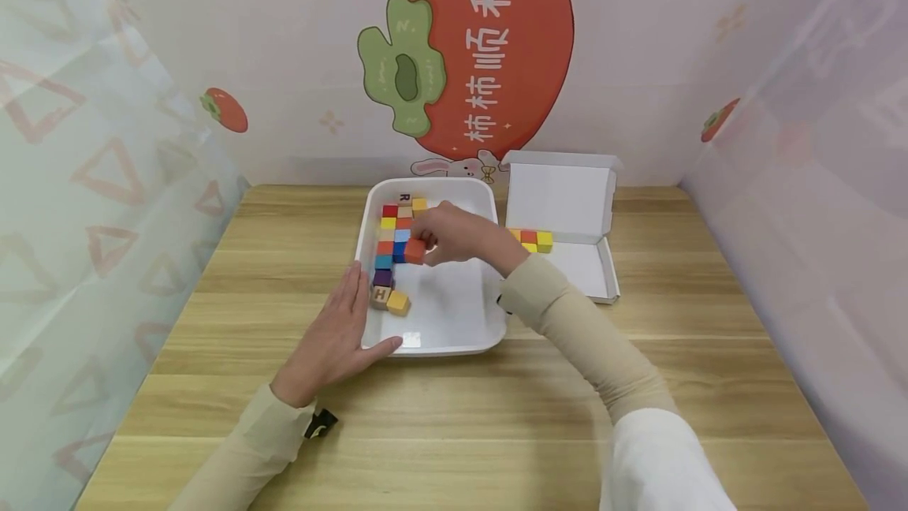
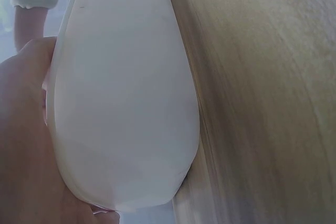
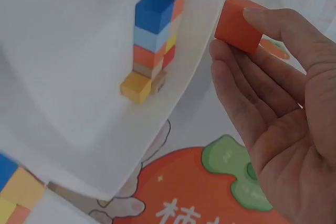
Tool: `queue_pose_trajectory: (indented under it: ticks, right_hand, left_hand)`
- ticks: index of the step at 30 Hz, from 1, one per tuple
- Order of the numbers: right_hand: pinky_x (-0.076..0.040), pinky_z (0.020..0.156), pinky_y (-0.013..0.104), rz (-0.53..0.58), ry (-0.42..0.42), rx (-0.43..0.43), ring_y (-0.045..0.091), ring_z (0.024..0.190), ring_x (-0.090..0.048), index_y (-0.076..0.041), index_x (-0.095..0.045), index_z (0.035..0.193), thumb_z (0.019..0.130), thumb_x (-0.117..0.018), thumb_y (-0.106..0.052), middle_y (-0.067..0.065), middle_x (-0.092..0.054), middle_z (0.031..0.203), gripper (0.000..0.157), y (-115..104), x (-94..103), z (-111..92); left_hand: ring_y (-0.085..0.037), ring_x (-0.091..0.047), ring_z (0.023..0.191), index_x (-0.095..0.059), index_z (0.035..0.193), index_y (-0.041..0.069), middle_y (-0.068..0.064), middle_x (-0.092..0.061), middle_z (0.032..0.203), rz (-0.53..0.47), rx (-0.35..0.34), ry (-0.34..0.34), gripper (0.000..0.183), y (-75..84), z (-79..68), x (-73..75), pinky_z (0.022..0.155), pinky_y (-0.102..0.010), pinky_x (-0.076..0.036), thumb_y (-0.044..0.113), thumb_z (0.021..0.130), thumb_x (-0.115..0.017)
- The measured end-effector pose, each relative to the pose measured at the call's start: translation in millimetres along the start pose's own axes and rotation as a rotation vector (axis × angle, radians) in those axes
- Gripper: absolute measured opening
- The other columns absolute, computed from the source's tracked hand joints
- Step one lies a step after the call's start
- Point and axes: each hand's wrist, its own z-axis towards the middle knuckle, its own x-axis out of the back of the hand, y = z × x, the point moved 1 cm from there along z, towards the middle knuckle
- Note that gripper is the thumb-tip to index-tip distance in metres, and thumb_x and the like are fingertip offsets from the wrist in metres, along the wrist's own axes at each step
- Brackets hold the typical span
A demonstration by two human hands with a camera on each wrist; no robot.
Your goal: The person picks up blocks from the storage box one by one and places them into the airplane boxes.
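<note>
Between thumb and fingertips, my right hand [image 1: 457,233] pinches an orange-red cube [image 1: 414,251] above the white tray [image 1: 454,318]. The right wrist view shows the same cube [image 3: 236,27] held off the tray. Below it, coloured wooden cubes [image 1: 384,262] line the tray's left side in two columns, some hidden by the hand. A letter H cube [image 1: 381,296] and a yellow-orange cube [image 1: 399,303] lie at the near end. My left hand [image 1: 336,337] rests on the tray's front left corner, fingers extended along the rim. The left wrist view shows the tray's outer wall [image 2: 126,93] beside it.
An open white box [image 1: 582,270] stands right of the tray, its lid raised at the back. Several yellow, red and orange cubes [image 1: 544,242] sit inside it, partly behind my right arm. The wooden table [image 1: 454,432] meets printed curtains on the back and both sides.
</note>
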Motion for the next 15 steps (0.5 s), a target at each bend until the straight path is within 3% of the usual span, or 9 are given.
queue_pose_trajectory:
  ticks: [8,15]
  right_hand:
    - [-0.058,0.085,0.028,0.023,0.055,-0.105,0.013,0.092,-0.065,-0.019,-0.069,0.114,0.079,-0.081,-0.027,-0.005,-0.068,0.102,0.039,42,20.3,-57]
    - [-0.059,0.08,0.032,0.057,0.182,-0.264,0.015,0.086,-0.065,-0.017,-0.072,0.106,0.08,-0.079,-0.024,-0.002,-0.071,0.097,0.028,90,23.8,-115]
  left_hand:
    - [-0.03,0.001,0.153,0.001,0.156,0.005,-0.012,0.01,0.164,0.002,-0.004,0.006,0.117,-1.0,0.0,-0.8,0.122,-0.052,-0.021,0.085,0.08,-0.037]
    - [-0.03,0.0,0.153,0.0,0.156,0.005,-0.011,0.009,0.165,-0.002,-0.011,0.017,0.117,-1.6,-0.2,-1.2,0.121,-0.052,-0.022,0.084,0.079,-0.039]
